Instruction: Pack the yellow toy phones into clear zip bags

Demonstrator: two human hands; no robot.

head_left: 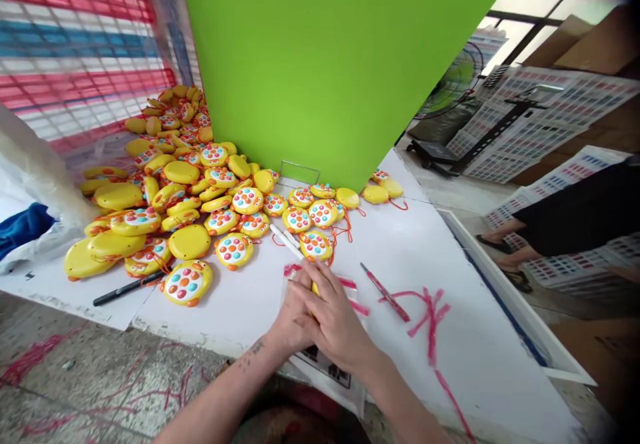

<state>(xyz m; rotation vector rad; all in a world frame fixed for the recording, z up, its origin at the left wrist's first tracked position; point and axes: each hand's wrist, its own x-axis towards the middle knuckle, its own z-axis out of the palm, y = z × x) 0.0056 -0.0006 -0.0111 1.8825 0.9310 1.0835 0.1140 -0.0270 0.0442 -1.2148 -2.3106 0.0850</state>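
My left hand (289, 317) and my right hand (340, 321) are clasped together over the front of the white table (400, 364). Both are closed on a yellow object (315, 289), of which only a sliver shows between the fingers. Just beyond the fingertips is a white pen (286, 239); whether a finger touches it I cannot tell. Beneath my hands lies a clear plastic bag (356, 391) with pink strips and black print. Right beyond them sits a yellow turtle-shaped toy (316, 245) with coloured dots and a red cord.
A pile of similar yellow toys (180, 172) spreads across the left. A black marker (127, 291) lies in front of it. To the right are a slim red pointed tool (385, 292) and pink strips (430, 324). A tall green panel (310, 64) stands behind. Another person's legs (520, 247) show at right.
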